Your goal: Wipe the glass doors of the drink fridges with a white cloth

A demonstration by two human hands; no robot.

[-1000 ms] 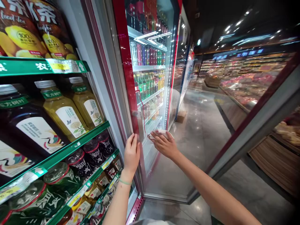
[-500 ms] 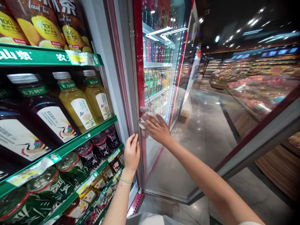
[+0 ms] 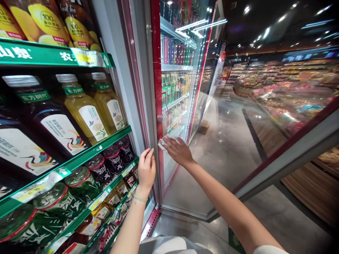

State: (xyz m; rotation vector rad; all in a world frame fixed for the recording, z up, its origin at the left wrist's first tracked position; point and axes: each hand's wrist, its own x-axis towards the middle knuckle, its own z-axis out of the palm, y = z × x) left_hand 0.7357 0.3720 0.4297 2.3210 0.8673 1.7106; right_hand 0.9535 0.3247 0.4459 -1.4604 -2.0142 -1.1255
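Observation:
My right hand (image 3: 178, 151) lies against the glass door (image 3: 196, 183), fingers stretched side by side over a white wiping cloth (image 3: 162, 144). A crumpled edge of the cloth shows past the fingertips; the rest is under the hand. My left hand (image 3: 147, 170) is beside the door's grey metal frame (image 3: 155, 116), with its fingers bent together. Whether it grips anything is hidden. A thin pale green band (image 3: 141, 198) circles the left wrist.
On the left, cooler shelves with green price rails (image 3: 100, 144) hold large tea bottles (image 3: 88, 116) and smaller bottles below. Through the glass appear another lit drinks cooler (image 3: 174, 67), a cardboard box (image 3: 204, 127), grey floor (image 3: 225, 141) and heaped goods (image 3: 291, 95).
My right hand has slid down the glass with the cloth. My left hand stays beside the frame, a little lower and further left in view. The view has shifted slightly.

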